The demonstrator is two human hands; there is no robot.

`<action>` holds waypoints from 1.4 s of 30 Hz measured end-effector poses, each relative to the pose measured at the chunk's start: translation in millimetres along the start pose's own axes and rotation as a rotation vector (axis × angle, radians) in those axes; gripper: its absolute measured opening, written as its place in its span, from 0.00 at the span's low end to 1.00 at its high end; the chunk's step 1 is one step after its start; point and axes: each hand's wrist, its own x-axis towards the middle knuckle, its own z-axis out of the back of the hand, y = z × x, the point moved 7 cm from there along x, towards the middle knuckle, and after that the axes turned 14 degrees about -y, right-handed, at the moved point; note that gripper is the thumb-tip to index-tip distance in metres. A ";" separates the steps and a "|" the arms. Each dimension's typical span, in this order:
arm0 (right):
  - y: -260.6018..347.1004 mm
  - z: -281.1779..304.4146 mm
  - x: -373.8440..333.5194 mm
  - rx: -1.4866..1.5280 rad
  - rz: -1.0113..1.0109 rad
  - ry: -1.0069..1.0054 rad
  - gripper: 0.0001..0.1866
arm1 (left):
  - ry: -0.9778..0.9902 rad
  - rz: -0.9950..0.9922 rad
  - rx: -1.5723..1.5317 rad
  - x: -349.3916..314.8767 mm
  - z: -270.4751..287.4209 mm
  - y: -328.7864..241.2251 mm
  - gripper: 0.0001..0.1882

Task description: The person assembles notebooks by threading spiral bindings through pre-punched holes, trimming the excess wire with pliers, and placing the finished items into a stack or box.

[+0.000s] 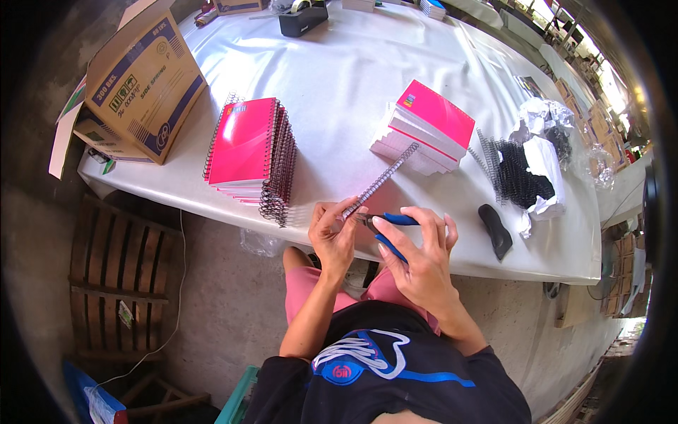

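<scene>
My left hand (332,237) pinches the near end of a spiral-bound notebook (382,179), seen edge-on with its dark coil running away to the far right. Blue-handled pliers (393,244) are in my right hand (424,261), their handles spread apart. The jaws meet the coil's near end at my left fingertips; whether they grip the wire is too small to tell. To the left stands a stack of pink spiral notebooks (244,145) with coils along their sides. Beyond the held notebook is a stack of pink-covered books (431,116), with no coils visible on its near side.
Black spiral coils (522,173) lie by crumpled white paper and plastic (544,127) on the right. Nearer is a black curved object (494,231). An open cardboard box (145,92) stands far left, a tape dispenser (304,18) at the back. The table (332,92) has a white cover.
</scene>
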 end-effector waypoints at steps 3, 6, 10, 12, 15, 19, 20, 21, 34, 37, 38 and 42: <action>1.2 -3.1 0.0 -0.023 0.010 0.034 0.20 | -0.056 0.018 -0.068 -0.4 -0.6 3.0 0.15; 0.4 -5.6 -0.3 -0.030 0.011 0.039 0.20 | -0.003 0.080 -0.063 -1.9 0.0 8.8 0.16; 1.0 -8.3 0.7 -0.043 0.028 0.060 0.20 | -0.029 -0.052 -0.030 -2.5 4.2 -1.3 0.17; 2.3 -7.7 2.1 -0.057 0.043 0.075 0.20 | -0.049 -0.065 -0.030 -2.6 5.1 -6.6 0.19; 3.3 -6.3 4.2 -0.051 0.034 0.118 0.20 | -0.080 -0.111 -0.059 -3.7 5.0 -9.1 0.20; 2.7 -3.2 3.7 0.003 -0.023 0.175 0.20 | -0.084 -0.185 0.021 -6.7 6.4 -5.6 0.22; 3.3 -1.4 3.7 -0.007 -0.006 0.148 0.21 | -0.075 -0.246 0.087 -7.1 7.2 -10.5 0.23; 4.1 0.6 3.8 -0.016 0.013 0.120 0.21 | -0.066 -0.308 0.153 -7.5 7.0 -15.5 0.23; -22.3 -30.6 -37.1 1.245 -1.150 0.706 0.22 | -0.176 -0.546 0.206 -8.5 6.8 -34.9 0.23; -36.3 -8.1 -16.3 0.440 -0.204 0.319 0.22 | -0.215 -0.355 0.129 0.2 9.7 -27.3 0.22; -52.9 -8.0 -24.7 0.342 -0.277 0.316 0.23 | -0.214 -0.230 0.062 2.4 14.4 -20.4 0.21; -99.6 -10.9 -53.5 -0.372 -0.094 0.317 0.27 | -0.230 0.007 -0.259 5.2 17.8 -20.4 0.11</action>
